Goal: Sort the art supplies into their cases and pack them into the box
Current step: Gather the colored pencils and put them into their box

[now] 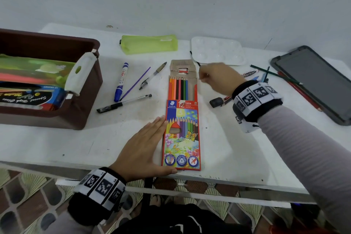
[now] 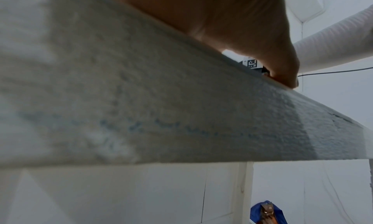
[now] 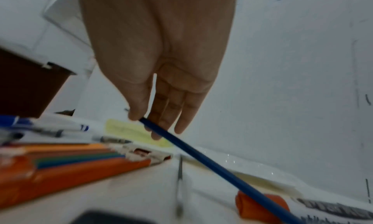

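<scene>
The coloured-pencil box [image 1: 181, 135] is steadied at the near table edge by the flat, spread left hand [image 1: 146, 148]; its long axis runs near to far, open flap far. A blue pencil [image 3: 212, 165] is pinched by the right hand [image 1: 216, 78] beside that mouth. Judged next: alignment lengthwise, then insertion.

White table [image 1: 57, 144] — brown box [image 1: 83, 100], pencil case [image 1: 181, 131], green pouch [image 1: 149, 44], pens lie on it.
</scene>
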